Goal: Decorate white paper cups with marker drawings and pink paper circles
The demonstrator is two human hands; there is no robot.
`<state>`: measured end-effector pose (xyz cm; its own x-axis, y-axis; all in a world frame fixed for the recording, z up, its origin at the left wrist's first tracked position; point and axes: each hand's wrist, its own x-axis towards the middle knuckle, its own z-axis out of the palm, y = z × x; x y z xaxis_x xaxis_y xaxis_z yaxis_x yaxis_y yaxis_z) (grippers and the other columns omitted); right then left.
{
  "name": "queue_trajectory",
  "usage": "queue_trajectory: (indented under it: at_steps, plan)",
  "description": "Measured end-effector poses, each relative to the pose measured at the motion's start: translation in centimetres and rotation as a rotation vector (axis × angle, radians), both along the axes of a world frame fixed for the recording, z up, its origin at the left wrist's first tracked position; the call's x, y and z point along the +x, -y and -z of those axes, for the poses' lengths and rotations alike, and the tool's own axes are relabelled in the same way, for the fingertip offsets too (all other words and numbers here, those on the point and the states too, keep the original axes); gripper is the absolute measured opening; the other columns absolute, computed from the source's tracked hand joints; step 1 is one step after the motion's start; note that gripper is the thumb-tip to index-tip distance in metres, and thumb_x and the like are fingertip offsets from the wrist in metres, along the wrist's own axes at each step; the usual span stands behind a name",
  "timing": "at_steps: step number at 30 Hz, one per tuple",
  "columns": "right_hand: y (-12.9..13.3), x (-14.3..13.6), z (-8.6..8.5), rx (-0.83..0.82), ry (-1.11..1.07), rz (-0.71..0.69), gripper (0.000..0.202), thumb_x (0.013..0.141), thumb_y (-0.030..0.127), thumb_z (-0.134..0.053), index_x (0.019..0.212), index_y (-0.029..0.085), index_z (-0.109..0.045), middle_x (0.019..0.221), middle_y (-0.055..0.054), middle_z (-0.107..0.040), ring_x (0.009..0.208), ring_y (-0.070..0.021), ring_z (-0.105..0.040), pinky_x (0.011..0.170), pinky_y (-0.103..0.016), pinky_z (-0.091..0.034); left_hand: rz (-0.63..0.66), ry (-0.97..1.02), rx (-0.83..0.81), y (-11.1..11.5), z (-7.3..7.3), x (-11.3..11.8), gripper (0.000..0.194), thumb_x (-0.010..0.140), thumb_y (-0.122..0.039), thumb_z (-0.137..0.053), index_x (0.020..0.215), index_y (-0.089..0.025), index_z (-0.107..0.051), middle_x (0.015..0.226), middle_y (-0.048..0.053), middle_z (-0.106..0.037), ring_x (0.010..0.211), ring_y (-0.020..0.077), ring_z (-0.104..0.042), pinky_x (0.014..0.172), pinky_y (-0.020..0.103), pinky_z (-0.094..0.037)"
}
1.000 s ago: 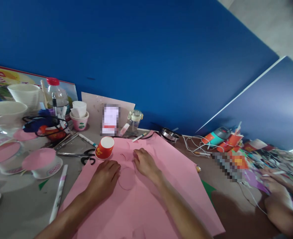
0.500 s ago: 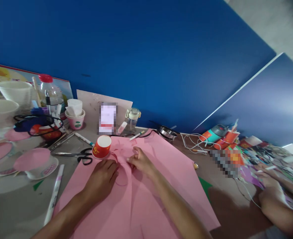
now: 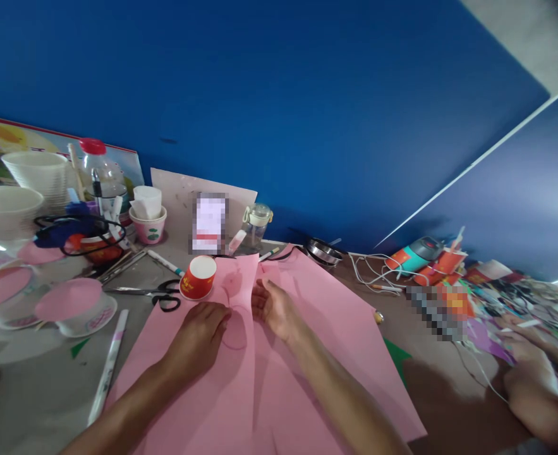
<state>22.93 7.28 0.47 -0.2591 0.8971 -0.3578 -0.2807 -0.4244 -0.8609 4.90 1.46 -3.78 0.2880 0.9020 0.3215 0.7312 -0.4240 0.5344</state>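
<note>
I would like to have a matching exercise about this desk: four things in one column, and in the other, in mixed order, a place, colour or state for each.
1. left hand
2. red paper cup
3. scissors
4. right hand

A. patterned outside, white inside
B. beside the raised edge of the pink paper
C. back upward, beside the drawn circle
D. black handles, metal blades

Pairs: 1-C, 2-A, 3-D, 4-B

Tall blue partition panels point(image 3: 307, 114), a pale strip point(image 3: 520, 131) between them, behind a grey-brown tabletop point(image 3: 442, 398).

Left hand point(image 3: 201, 335) palm-down, right hand point(image 3: 277, 311) loosely curled
</note>
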Motion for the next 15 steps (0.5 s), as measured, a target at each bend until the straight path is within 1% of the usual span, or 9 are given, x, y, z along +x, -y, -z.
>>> queue_trajectory:
  at_steps: [2, 3, 4, 6, 7, 9, 12, 15]
  plan:
    - [0.1, 0.0, 0.1, -0.049, 0.045, -0.130, 0.038, 0.075, 0.055, -0.061, 0.079, 0.017, -0.056, 0.059, 0.000, -0.061, 0.048, -0.0140, -0.057, 0.047, -0.026, -0.047, -0.010, 0.042, -0.020, 0.0, 0.0, 0.0, 0.025, 0.091, -0.016, -0.043, 0.099, -0.015, -0.066, 0.102, 0.011, -0.070, 0.096, 0.0267, -0.061, 0.087, 0.043, -0.046]
    - [0.1, 0.0, 0.1, -0.067, 0.075, -0.191, 0.039, 0.072, 0.054, -0.065, 0.075, 0.016, -0.057, 0.054, 0.001, -0.059, 0.043, -0.0138, -0.054, 0.043, -0.026, -0.044, -0.009, 0.063, -0.027, 0.0, -0.1, 0.1, 0.025, 0.091, -0.016, -0.042, 0.098, -0.016, -0.066, 0.101, 0.011, -0.070, 0.095, 0.0264, -0.061, 0.086, 0.042, -0.046]
    - [0.2, 0.0, 0.2, -0.075, 0.105, -0.240, 0.037, 0.067, 0.050, -0.071, 0.071, 0.016, -0.058, 0.050, 0.001, -0.058, 0.040, -0.0135, -0.052, 0.040, -0.025, -0.042, -0.003, 0.083, -0.033, 0.0, -0.2, 0.1, 0.025, 0.091, -0.016, -0.041, 0.096, -0.017, -0.066, 0.099, 0.011, -0.070, 0.093, 0.0261, -0.062, 0.085, 0.041, -0.046]
    - [0.4, 0.1, 0.1, -0.063, 0.155, -0.284, 0.031, 0.058, 0.036, -0.081, 0.066, 0.015, -0.059, 0.046, 0.002, -0.058, 0.038, -0.0126, -0.051, 0.040, -0.023, -0.039, 0.011, 0.116, -0.044, 0.0, -0.6, 0.2, 0.026, 0.091, -0.016, -0.040, 0.093, -0.018, -0.066, 0.093, 0.010, -0.070, 0.088, 0.0250, -0.062, 0.081, 0.039, -0.047]
    - [0.5, 0.1, 0.0, -0.046, 0.174, -0.285, 0.028, 0.055, 0.029, -0.082, 0.064, 0.015, -0.060, 0.046, 0.003, -0.058, 0.039, -0.0116, -0.051, 0.042, -0.022, -0.039, 0.012, 0.130, -0.048, 0.0, -0.7, 0.3, 0.026, 0.091, -0.016, -0.039, 0.092, -0.018, -0.065, 0.091, 0.009, -0.070, 0.086, 0.0245, -0.062, 0.079, 0.038, -0.047]
    - [0.5, 0.3, -0.2, -0.006, 0.190, -0.249, 0.022, 0.054, 0.020, -0.080, 0.063, 0.015, -0.061, 0.048, 0.006, -0.059, 0.044, -0.0091, -0.052, 0.047, -0.020, -0.039, 0.007, 0.149, -0.049, 0.1, -1.0, 0.3, 0.026, 0.091, -0.016, -0.040, 0.092, -0.018, -0.065, 0.088, 0.009, -0.070, 0.083, 0.0241, -0.062, 0.077, 0.038, -0.047]
    - [0.0, 0.9, -0.3, 0.030, 0.173, -0.155, 0.013, 0.057, 0.018, -0.072, 0.061, 0.016, -0.060, 0.051, 0.007, -0.059, 0.048, -0.0081, -0.051, 0.053, -0.021, -0.041, -0.006, 0.182, 0.003, 0.2, -1.1, 0.3, 0.024, 0.091, -0.017, -0.041, 0.096, -0.017, -0.065, 0.090, 0.010, -0.070, 0.085, 0.0241, -0.062, 0.078, 0.037, -0.047]
    - [-1.2, 1.8, -0.1, 0.027, 0.140, -0.045, 0.013, 0.055, 0.020, -0.067, 0.058, 0.017, -0.055, 0.047, 0.007, -0.055, 0.043, -0.0089, -0.048, 0.048, -0.022, -0.040, -0.030, 0.236, 0.106, 0.1, -0.9, 0.1, 0.022, 0.091, -0.018, -0.043, 0.101, -0.017, -0.062, 0.097, 0.011, -0.069, 0.092, 0.0239, -0.062, 0.083, 0.037, -0.047]
